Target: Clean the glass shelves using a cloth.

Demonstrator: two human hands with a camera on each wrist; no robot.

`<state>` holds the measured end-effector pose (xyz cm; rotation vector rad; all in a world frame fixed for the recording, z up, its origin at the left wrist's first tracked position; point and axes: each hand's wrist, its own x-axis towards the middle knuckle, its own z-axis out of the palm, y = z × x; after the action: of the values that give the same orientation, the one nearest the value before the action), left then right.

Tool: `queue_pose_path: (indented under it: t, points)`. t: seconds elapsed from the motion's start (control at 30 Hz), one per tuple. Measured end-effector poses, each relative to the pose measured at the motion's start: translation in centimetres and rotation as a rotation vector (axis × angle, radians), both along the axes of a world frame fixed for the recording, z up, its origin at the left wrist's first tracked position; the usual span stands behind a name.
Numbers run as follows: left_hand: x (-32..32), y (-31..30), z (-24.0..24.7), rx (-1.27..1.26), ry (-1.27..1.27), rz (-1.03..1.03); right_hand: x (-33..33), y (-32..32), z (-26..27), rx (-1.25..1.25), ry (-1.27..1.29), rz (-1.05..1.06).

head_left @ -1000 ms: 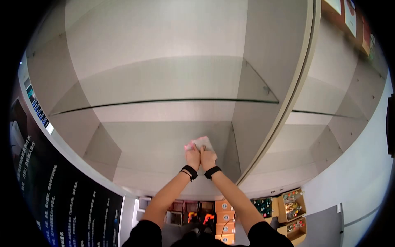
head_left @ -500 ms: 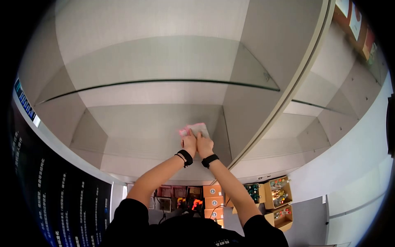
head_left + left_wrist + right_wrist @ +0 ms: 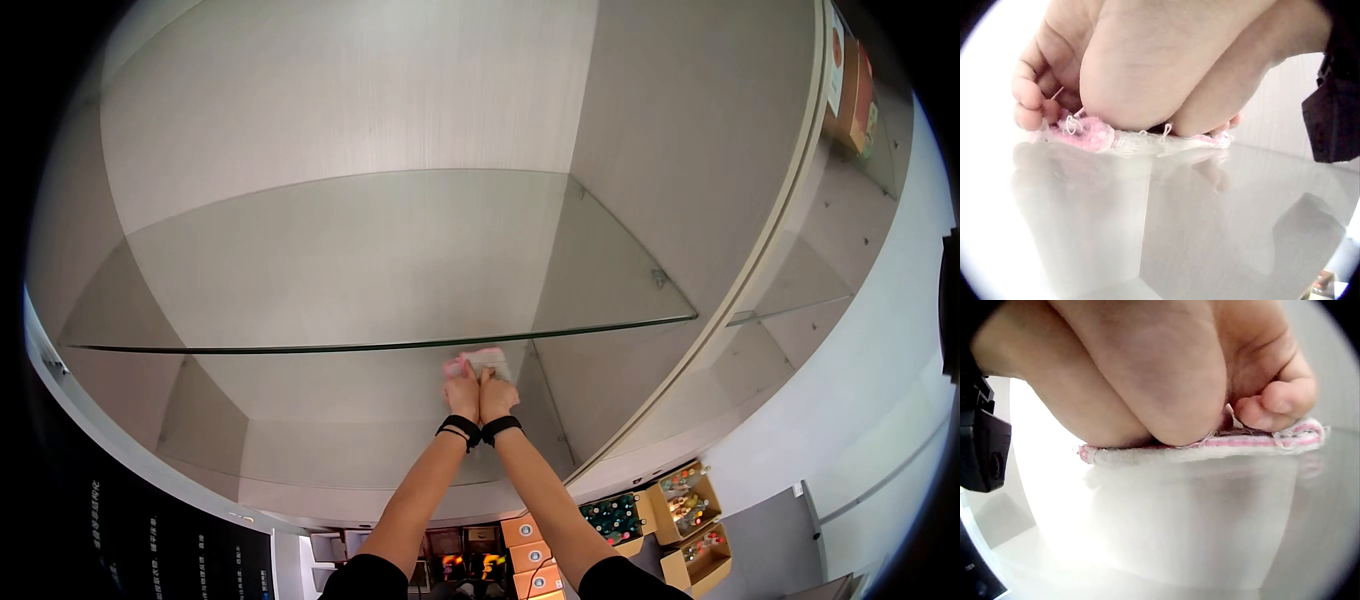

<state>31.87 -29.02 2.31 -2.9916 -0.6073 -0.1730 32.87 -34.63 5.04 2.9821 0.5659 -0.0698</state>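
A white cloth with pink edging point(image 3: 487, 357) lies folded flat on the lower glass shelf point(image 3: 340, 400). My left hand point(image 3: 461, 393) and right hand point(image 3: 497, 395) press side by side on it, wrists nearly touching. In the left wrist view, the left hand point(image 3: 1129, 69) has its fingers curled against the cloth's frayed pink edge point(image 3: 1091, 136), with loose threads sticking up. In the right wrist view, the right hand point(image 3: 1172, 375) bears down on the cloth point(image 3: 1254, 445), its fingers curled in at one end. The glass mirrors both hands.
An upper glass shelf point(image 3: 380, 270) spans the cabinet just above the hands, its front edge close over the cloth. A side panel point(image 3: 670, 150) stands to the right. Below are open cartons with bottles point(image 3: 685, 500) and stacked orange boxes point(image 3: 530, 555).
The head view has shifted, so the upper shelf's front edge appears lower. Both hands and the cloth are further in towards the back of the lower shelf, with the arms straighter.
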Motion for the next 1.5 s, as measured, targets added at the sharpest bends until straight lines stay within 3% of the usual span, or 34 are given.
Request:
queue_pose_path:
  t: [0.1, 0.17, 0.37, 0.53, 0.7, 0.77, 0.87, 0.97, 1.13, 1.17, 1.27, 1.43, 1.5]
  points:
    - [-0.2, -0.3, 0.0, -0.003, 0.040, 0.030, -0.3, -0.5, -0.2, 0.042, -0.064, 0.045]
    - [-0.1, -0.3, 0.0, 0.167, 0.087, 0.007, -0.5, -0.7, 0.1, 0.024, -0.022, 0.036]
    - [-2.0, -1.5, 1.0, 0.109, 0.113, -0.044, -1.7, -2.1, -0.2, 0.006, -0.079, 0.076]
    - [-5.2, -2.8, -1.4, 0.092, 0.044, -0.134, -6.0, -4.9, 0.2, 0.021, -0.068, 0.170]
    - [-8.3, -6.1, 2.9, 0.446, 0.347, -0.178, -6.5, -6.9, -0.9, 0.069, 0.027, 0.167]
    - [-6.9, -5.9, 1.1, 0.454, 0.286, -0.124, -5.9, -6.7, -1.7, 0.115, 0.053, 0.108]
    - [-5.2, -4.8, 1.0, 0.434, 0.214, -0.180, -5.6, -5.6, 0.3, 0.067, 0.037, 0.017]
    - [-2.7, -4.0, 0.5, 0.241, 0.070, -0.217, -3.9, -4.2, 0.3, -0.048, -0.052, -0.196]
    - [1.9, -2.1, -1.8, 0.056, -0.039, -0.203, -0.9, -3.0, 0.7, 0.013, -0.060, -0.286]
    - [2.2, -2.1, -1.4, 0.108, -0.026, -0.199, -0.2, -3.0, 1.0, 0.004, 0.056, -0.276]
    - [0.5, -3.5, 1.7, 0.140, 0.140, -0.216, 0.2, -3.5, 0.4, 0.024, 0.070, -0.253]
    - [-2.3, -5.0, 0.5, -0.041, -0.124, -0.302, -3.1, -5.3, -0.7, -0.044, -0.126, -0.297]
    - [-3.9, -5.8, 0.7, -0.030, -0.078, -0.357, -4.6, -6.5, -1.4, 0.006, -0.137, -0.270]
